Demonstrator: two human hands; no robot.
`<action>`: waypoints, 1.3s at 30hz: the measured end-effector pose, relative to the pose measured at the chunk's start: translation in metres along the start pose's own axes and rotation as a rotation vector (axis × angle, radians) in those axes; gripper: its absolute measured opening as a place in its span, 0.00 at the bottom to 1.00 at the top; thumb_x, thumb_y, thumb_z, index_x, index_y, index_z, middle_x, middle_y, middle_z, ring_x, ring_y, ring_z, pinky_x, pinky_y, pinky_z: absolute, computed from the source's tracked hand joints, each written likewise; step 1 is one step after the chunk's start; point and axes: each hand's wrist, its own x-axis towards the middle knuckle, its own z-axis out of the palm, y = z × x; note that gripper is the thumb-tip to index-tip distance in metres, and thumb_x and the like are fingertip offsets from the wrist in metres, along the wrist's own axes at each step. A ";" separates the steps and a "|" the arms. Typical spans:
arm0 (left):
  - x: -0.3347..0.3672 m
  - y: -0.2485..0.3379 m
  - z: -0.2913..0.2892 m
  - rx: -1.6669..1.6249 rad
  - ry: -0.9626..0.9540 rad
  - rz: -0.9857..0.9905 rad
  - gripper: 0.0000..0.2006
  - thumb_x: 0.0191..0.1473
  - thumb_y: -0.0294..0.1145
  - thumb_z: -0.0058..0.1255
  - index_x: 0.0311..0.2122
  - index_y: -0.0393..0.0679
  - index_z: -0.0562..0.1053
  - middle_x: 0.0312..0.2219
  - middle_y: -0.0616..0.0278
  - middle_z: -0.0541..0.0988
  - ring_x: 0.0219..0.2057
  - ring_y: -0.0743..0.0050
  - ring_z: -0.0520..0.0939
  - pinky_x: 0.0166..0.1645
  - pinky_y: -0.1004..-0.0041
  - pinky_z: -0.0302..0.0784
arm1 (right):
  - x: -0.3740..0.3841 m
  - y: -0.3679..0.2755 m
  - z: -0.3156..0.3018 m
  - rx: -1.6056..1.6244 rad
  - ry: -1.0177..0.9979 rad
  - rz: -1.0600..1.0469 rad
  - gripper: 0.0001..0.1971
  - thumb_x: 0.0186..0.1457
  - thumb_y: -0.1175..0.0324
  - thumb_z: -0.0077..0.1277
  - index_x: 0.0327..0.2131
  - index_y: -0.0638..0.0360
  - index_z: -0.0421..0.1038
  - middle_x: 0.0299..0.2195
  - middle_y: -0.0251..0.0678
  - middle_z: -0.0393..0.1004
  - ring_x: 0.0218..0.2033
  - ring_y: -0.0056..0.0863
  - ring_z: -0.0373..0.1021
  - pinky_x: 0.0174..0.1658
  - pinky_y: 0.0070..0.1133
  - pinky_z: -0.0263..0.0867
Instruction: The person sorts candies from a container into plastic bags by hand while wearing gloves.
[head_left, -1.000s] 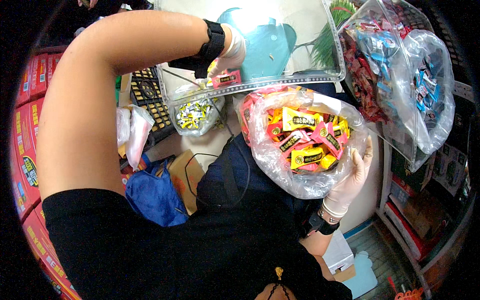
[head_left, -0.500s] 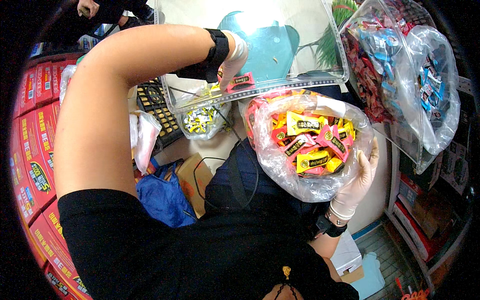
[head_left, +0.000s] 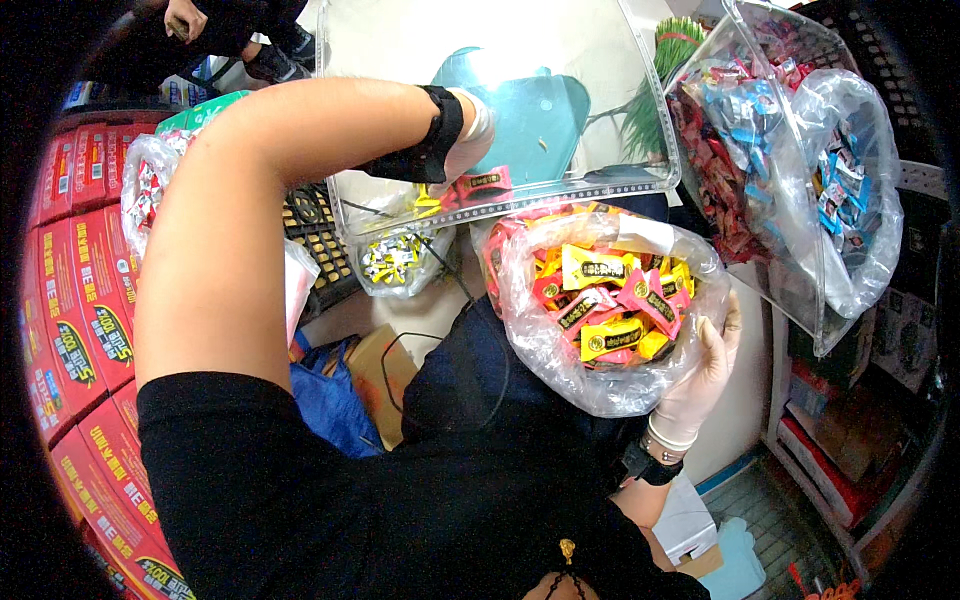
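Note:
A clear plastic bag full of wrapped candies, yellow and pink, rests in front of me with its mouth open. My right hand, in a pale glove, grips the bag's right side, thumb by the rim and fingers behind the plastic. Reaching up and across, my left arm ends at a clear plastic box. There my left hand, also gloved, is beside a few pink and yellow candies; its fingers are mostly hidden.
A smaller bag of yellow-and-white wrapped sweets stands left of the big bag. To the right is another clear bin with red and blue packets. Red cartons are stacked at left. A person's hand shows at the upper left.
The whole view has shifted slightly, so the bag and my right hand appear a little left and lower. My left hand stays by the candies; my right hand keeps hold of the bag.

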 end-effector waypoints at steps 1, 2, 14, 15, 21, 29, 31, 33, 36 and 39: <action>-0.005 0.001 -0.001 0.051 0.015 0.016 0.34 0.33 0.55 0.66 0.46 0.44 0.75 0.45 0.54 0.76 0.44 0.57 0.77 0.48 0.65 0.72 | 0.000 0.001 -0.002 0.005 0.003 -0.001 0.22 0.51 0.79 0.42 0.52 0.62 0.59 0.53 0.42 0.63 0.54 0.33 0.62 0.58 0.29 0.57; -0.013 0.003 -0.001 0.075 0.069 0.034 0.33 0.32 0.53 0.67 0.44 0.44 0.76 0.43 0.56 0.78 0.44 0.58 0.78 0.48 0.65 0.72 | 0.000 0.001 -0.003 0.011 0.005 -0.001 0.22 0.51 0.79 0.42 0.52 0.62 0.59 0.53 0.42 0.63 0.54 0.33 0.62 0.58 0.29 0.57; -0.001 0.013 0.007 0.087 0.196 0.050 0.25 0.27 0.48 0.69 0.34 0.49 0.80 0.34 0.63 0.81 0.37 0.65 0.80 0.41 0.67 0.76 | 0.001 0.001 -0.007 0.032 -0.003 -0.012 0.23 0.50 0.82 0.42 0.52 0.64 0.59 0.51 0.42 0.64 0.52 0.32 0.63 0.58 0.27 0.58; 0.013 0.013 0.009 0.191 0.174 0.106 0.23 0.28 0.44 0.68 0.34 0.47 0.80 0.34 0.61 0.81 0.37 0.65 0.79 0.40 0.65 0.75 | 0.000 -0.001 -0.004 0.071 -0.014 0.000 0.22 0.50 0.82 0.42 0.51 0.64 0.59 0.51 0.41 0.64 0.52 0.31 0.63 0.58 0.27 0.58; 0.007 0.003 0.005 0.057 0.214 0.073 0.17 0.32 0.32 0.59 0.34 0.43 0.79 0.32 0.57 0.81 0.32 0.61 0.80 0.35 0.62 0.74 | -0.003 -0.004 0.002 0.083 -0.014 0.003 0.22 0.49 0.81 0.42 0.50 0.63 0.60 0.50 0.41 0.64 0.52 0.31 0.62 0.58 0.27 0.57; -0.093 -0.045 -0.013 -0.663 0.771 0.137 0.12 0.39 0.29 0.51 0.33 0.39 0.75 0.21 0.63 0.77 0.21 0.73 0.76 0.26 0.72 0.72 | -0.005 -0.008 0.003 0.054 -0.023 -0.006 0.22 0.49 0.81 0.41 0.51 0.65 0.60 0.50 0.40 0.64 0.52 0.30 0.62 0.58 0.26 0.57; -0.122 -0.037 -0.012 -0.966 0.861 0.409 0.13 0.43 0.26 0.53 0.37 0.39 0.75 0.24 0.67 0.77 0.25 0.79 0.75 0.31 0.77 0.73 | -0.005 -0.010 0.005 0.067 -0.039 0.005 0.23 0.48 0.81 0.42 0.52 0.66 0.59 0.50 0.39 0.63 0.52 0.28 0.63 0.57 0.23 0.58; -0.154 -0.008 -0.011 -0.999 1.078 0.695 0.13 0.45 0.24 0.54 0.39 0.38 0.74 0.26 0.68 0.77 0.27 0.80 0.75 0.34 0.78 0.73 | -0.002 -0.006 0.000 0.052 -0.033 -0.026 0.22 0.49 0.81 0.42 0.51 0.67 0.59 0.50 0.40 0.63 0.52 0.29 0.62 0.58 0.24 0.56; -0.204 0.066 -0.010 -1.000 1.245 0.694 0.16 0.46 0.26 0.56 0.42 0.38 0.73 0.30 0.60 0.78 0.33 0.75 0.77 0.41 0.76 0.73 | -0.005 -0.014 0.007 0.084 -0.057 -0.012 0.22 0.48 0.82 0.42 0.50 0.67 0.60 0.50 0.41 0.63 0.52 0.30 0.62 0.58 0.24 0.56; -0.181 0.139 -0.008 -0.717 1.461 0.772 0.12 0.43 0.27 0.52 0.36 0.39 0.73 0.29 0.50 0.76 0.30 0.56 0.78 0.39 0.68 0.74 | -0.009 -0.018 0.010 0.127 -0.062 0.006 0.22 0.47 0.83 0.42 0.49 0.66 0.61 0.48 0.40 0.65 0.50 0.30 0.64 0.56 0.24 0.59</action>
